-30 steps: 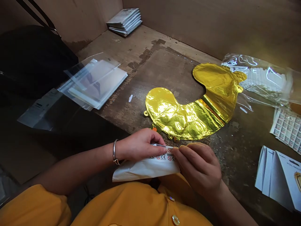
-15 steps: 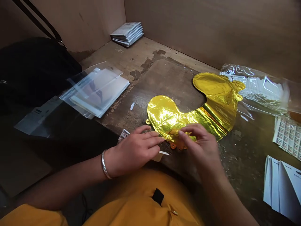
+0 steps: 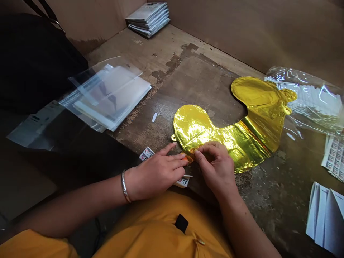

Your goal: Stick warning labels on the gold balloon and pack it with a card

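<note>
A flat gold foil balloon (image 3: 236,132) lies curved on the worn wooden table (image 3: 188,79). My right hand (image 3: 216,168) pinches the balloon's near edge, by a small orange tab. My left hand (image 3: 157,172) lies flat beside it, fingers stretched toward the same edge, resting on a white strip of printed stickers (image 3: 146,153) that shows on both sides of the hand. A metal bangle sits on my left wrist.
A stack of clear plastic sleeves (image 3: 107,95) lies at the left, a black bag (image 3: 34,61) beyond it. Packaged items (image 3: 149,18) are stacked in the far corner. At the right are a clear bag (image 3: 311,96), a sticker sheet (image 3: 334,157) and white cards (image 3: 325,215).
A second ago both hands held the white sticker strip near my lap. The strip now lies on the table under my left hand, and my right hand has closed on the balloon's edge.
</note>
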{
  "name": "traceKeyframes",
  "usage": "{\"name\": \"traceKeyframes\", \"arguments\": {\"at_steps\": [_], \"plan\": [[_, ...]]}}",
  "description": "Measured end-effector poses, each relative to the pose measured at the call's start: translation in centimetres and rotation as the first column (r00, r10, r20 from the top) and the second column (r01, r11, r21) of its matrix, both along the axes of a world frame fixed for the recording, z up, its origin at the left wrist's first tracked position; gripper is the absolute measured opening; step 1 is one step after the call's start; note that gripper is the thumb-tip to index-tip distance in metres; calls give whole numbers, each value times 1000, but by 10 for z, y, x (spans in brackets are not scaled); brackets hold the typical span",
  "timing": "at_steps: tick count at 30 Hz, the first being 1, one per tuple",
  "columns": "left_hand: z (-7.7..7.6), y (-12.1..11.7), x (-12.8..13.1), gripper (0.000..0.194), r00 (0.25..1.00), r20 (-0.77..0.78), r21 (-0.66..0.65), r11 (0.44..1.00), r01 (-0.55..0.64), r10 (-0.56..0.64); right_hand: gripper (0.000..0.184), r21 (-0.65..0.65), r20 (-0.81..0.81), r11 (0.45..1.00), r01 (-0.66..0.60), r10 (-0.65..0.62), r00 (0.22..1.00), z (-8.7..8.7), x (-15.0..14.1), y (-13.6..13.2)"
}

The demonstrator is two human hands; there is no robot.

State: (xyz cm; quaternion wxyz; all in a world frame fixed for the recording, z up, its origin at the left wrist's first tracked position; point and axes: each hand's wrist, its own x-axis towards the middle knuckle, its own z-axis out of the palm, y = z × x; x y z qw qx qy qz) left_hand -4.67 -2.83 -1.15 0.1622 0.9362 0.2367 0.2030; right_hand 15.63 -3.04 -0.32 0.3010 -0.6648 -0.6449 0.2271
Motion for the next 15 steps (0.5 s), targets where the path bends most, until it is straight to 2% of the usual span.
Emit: {"name": "traceKeyframes", "arguments": {"at_steps": [6, 15], "plan": [[-1, 1, 0, 16, 1000, 5, -14, 1000, -1, 1, 15, -41, -9, 999, -32, 32, 999, 5, 1, 4], [1, 1, 2, 15, 1000, 7, -5, 1000, -12, 12, 14, -11, 56, 998, -60, 60, 997, 0, -4, 3]]}}
